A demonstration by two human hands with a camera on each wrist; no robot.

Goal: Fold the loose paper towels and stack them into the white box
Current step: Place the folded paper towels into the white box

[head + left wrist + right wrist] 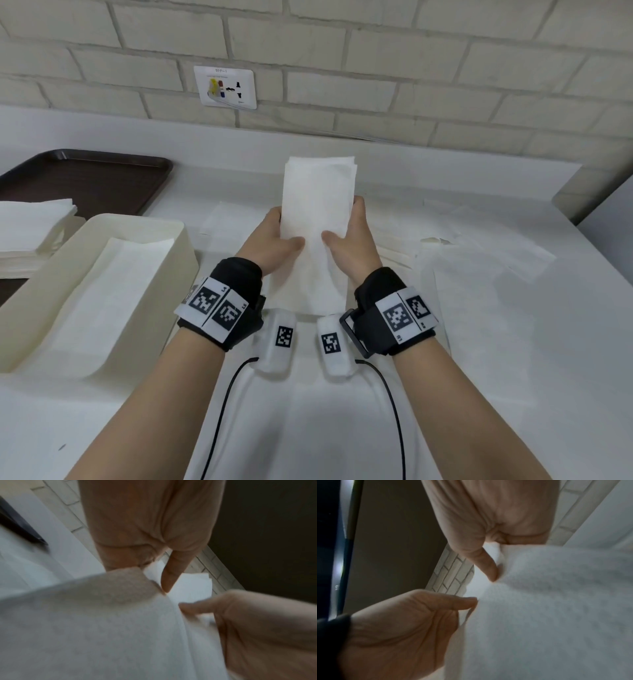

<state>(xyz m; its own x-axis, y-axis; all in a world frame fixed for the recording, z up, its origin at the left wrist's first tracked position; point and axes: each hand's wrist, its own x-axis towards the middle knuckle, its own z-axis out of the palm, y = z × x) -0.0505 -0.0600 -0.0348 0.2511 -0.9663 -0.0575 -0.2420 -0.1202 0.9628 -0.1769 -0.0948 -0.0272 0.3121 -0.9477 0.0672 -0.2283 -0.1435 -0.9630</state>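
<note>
A folded white paper towel [317, 209] is held up over the middle of the table, its long side pointing away from me. My left hand [274, 238] grips its left edge and my right hand [352, 236] grips its right edge, thumbs on top. The left wrist view shows the paper towel [102, 628] with my left hand [171, 574] pinching it. From the right wrist the paper towel [556, 615] fills the lower right, pinched by my right hand [489, 566]. The white box [171, 240] stands to the left with a folded towel [113, 294] lying inside.
Loose paper towels [479, 263] lie spread on the table to the right and under my hands. A stack of towels [34, 233] sits at the far left on a dark brown tray [85, 178]. A brick wall with a socket plate [226, 87] closes the back.
</note>
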